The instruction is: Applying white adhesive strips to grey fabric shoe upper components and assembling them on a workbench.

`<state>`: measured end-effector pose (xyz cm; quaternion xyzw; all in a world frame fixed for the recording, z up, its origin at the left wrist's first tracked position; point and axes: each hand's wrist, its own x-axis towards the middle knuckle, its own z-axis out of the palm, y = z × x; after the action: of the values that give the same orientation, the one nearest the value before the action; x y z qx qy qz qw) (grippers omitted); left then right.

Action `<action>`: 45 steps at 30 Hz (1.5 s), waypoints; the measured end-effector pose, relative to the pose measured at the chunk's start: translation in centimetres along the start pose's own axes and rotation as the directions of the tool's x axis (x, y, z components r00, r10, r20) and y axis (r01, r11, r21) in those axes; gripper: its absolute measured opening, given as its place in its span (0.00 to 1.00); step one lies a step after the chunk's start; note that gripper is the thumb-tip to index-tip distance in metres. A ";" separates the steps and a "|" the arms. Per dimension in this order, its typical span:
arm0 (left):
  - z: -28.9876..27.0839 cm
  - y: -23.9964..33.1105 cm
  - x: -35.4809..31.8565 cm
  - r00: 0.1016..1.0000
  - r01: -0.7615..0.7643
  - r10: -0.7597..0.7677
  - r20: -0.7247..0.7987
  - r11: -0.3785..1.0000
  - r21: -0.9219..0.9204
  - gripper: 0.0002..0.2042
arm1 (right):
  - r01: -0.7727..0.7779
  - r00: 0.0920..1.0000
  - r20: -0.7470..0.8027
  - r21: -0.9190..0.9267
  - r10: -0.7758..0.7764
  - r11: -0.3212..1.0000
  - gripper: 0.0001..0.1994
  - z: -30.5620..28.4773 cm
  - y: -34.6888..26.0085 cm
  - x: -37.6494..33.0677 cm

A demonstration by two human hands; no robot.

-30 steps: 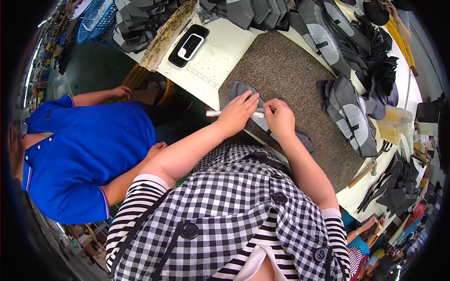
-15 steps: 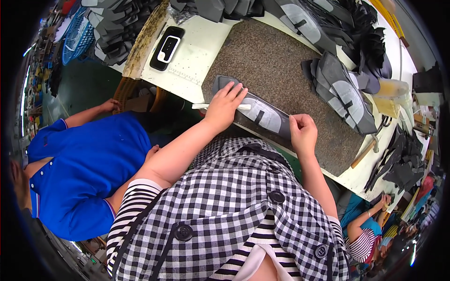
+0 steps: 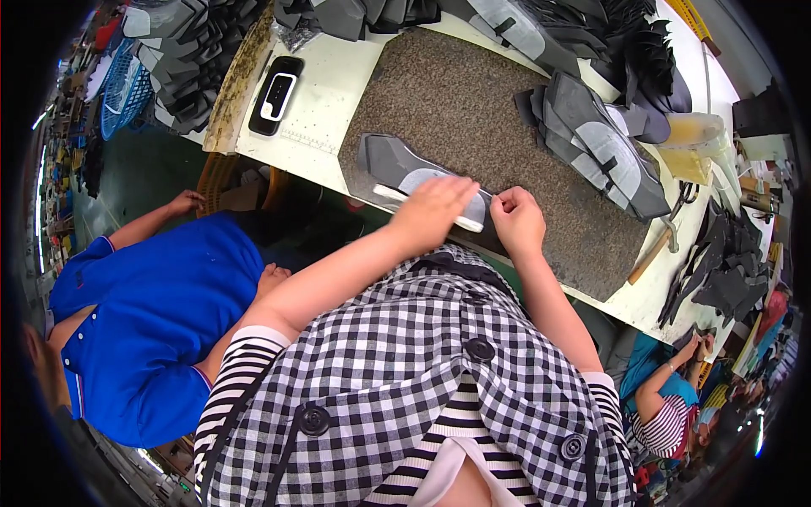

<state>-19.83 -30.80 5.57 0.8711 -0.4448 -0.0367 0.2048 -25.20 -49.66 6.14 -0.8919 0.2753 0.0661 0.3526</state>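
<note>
A long dark grey sheet piece (image 3: 384,156) with a pale grey rounded patch lies along the near edge of a speckled brown board (image 3: 439,93). My left hand (image 3: 435,211) is over its middle, fingers together, holding a flat white stick (image 3: 470,224) whose two ends show on either side of the palm. The thumb's grip is hidden. My right hand (image 3: 518,221) pinches the right end of the grey piece between thumb and fingertips. Under my left hand, part of the patch is hidden.
A fanned stack of similar grey pieces (image 3: 591,144) lies on the board's right. Beyond are more piles, a black phone (image 3: 277,95) at left and a wooden-handled hammer (image 3: 650,256) at right. A person in blue (image 3: 160,313) sits close on my left.
My left hand has slid right along the grey piece with the white stick, which has tilted, its right end lower. My right hand still pinches the right end. The whole view has shifted slightly.
</note>
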 end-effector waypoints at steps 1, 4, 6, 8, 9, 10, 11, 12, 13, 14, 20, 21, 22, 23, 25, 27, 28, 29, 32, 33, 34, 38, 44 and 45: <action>0.6 1.0 0.5 0.998 -0.005 0.002 0.057 0.999 0.049 0.26 | -0.001 1.000 -0.003 -0.001 0.001 1.000 0.07 0.0 0.0 -0.1; 0.7 1.1 0.7 0.997 -0.023 0.014 0.071 0.992 0.125 0.26 | -0.018 1.000 -0.002 0.056 0.018 0.998 0.07 0.2 0.8 -0.1; 0.5 1.5 0.9 0.997 -0.042 0.030 0.075 0.986 0.159 0.26 | -0.017 0.999 -0.034 0.177 0.024 0.984 0.07 0.8 2.4 0.2; 0.0 1.7 1.4 0.985 -0.059 0.026 0.168 0.979 0.195 0.26 | -0.033 0.999 -0.027 0.153 0.037 0.988 0.07 0.6 2.1 0.5; -0.1 1.7 1.4 0.985 -0.061 0.027 0.170 0.978 0.198 0.26 | -0.047 0.999 -0.019 0.127 0.050 0.991 0.07 0.5 2.0 0.5; -0.1 1.7 1.5 0.982 -0.059 0.023 0.186 0.979 0.193 0.25 | -0.045 0.999 -0.021 0.130 0.048 0.991 0.07 0.3 2.0 0.5; -0.1 1.6 1.5 0.979 -0.057 0.018 0.203 0.980 0.188 0.25 | -0.037 0.999 -0.002 0.147 0.037 0.988 0.07 0.0 2.0 0.5; 0.0 1.6 1.5 0.979 -0.058 0.019 0.202 0.980 0.191 0.25 | -0.029 0.999 0.018 0.165 0.026 0.986 0.07 -0.1 2.0 0.5; 0.1 1.6 1.3 0.985 -0.063 0.028 0.170 0.976 0.207 0.25 | -0.027 1.000 0.018 0.166 0.025 0.986 0.07 -0.2 2.3 0.5; 0.3 1.6 1.1 0.990 -0.067 0.036 0.138 0.973 0.222 0.25 | -0.012 1.000 0.028 0.186 0.007 0.983 0.07 -0.2 2.5 0.5; 0.2 2.0 1.7 0.980 -0.096 0.045 0.195 0.960 0.263 0.27 | -0.010 1.000 0.000 0.028 0.010 1.000 0.07 -0.1 1.3 0.5; 0.2 2.0 1.8 0.980 -0.095 0.044 0.193 0.960 0.262 0.27 | -0.022 1.000 -0.013 -0.027 0.022 0.999 0.07 -0.1 1.3 0.6; 0.1 2.0 1.9 0.977 -0.110 0.057 0.205 0.960 0.259 0.27 | -0.017 1.000 -0.011 -0.029 0.016 0.999 0.07 -0.3 1.4 1.0; 0.0 2.1 2.0 0.974 -0.125 0.069 0.216 0.959 0.255 0.27 | -0.108 0.994 -0.001 0.241 0.112 0.965 0.07 -0.9 1.8 1.4; 0.5 2.2 2.1 0.974 -0.144 0.084 0.210 0.946 0.289 0.27 | -0.202 0.976 0.031 0.511 0.217 0.836 0.08 -2.3 3.0 2.1; 1.0 2.3 2.5 0.972 -0.177 0.114 0.206 0.931 0.319 0.28 | 0.054 0.987 -0.163 0.253 -0.012 0.966 0.09 -3.0 5.7 2.0; 1.0 2.4 2.7 0.973 -0.163 0.099 0.211 0.935 0.315 0.28 | 0.069 0.991 -0.127 0.295 -0.033 0.953 0.13 -3.4 5.6 1.6; 1.0 2.6 2.9 0.973 -0.151 0.086 0.215 0.938 0.311 0.28 | 0.071 0.991 -0.132 0.293 -0.034 0.954 0.13 -3.6 5.3 1.0; 0.2 3.0 3.4 0.970 -0.124 0.057 0.238 0.954 0.274 0.26 | 0.286 0.954 -0.059 -0.116 -0.294 0.951 0.17 -3.2 3.5 -0.2; -0.3 3.0 3.8 0.970 -0.144 0.082 0.229 0.952 0.270 0.26 | 0.195 0.981 -0.007 -0.100 -0.196 0.976 0.17 -2.8 3.4 0.0; -1.0 2.9 4.0 0.981 -0.005 -0.025 0.191 0.988 0.154 0.24 | 0.062 0.990 0.128 -0.057 -0.054 0.996 0.16 -3.3 2.5 0.3; -4.0 2.3 3.4 0.960 0.063 -0.117 -0.256 0.975 -0.212 0.18 | 0.361 0.931 -0.110 0.151 -0.348 0.920 0.12 -7.1 2.1 0.2; -6.6 2.2 4.5 0.929 0.203 -0.325 -0.179 0.848 -0.490 0.11 | 0.244 0.968 -0.137 0.316 -0.211 0.917 0.14 -22.4 5.6 2.3; -6.5 1.8 5.3 0.918 0.198 -0.341 -0.203 0.838 -0.509 0.10 | 0.211 0.970 -0.169 0.235 -0.174 0.949 0.14 -24.6 8.0 3.7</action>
<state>-16.44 -33.84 12.81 0.8436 -0.2591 -0.0481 0.4679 -28.26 -72.55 18.51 -0.8652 0.2178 -0.0698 0.4463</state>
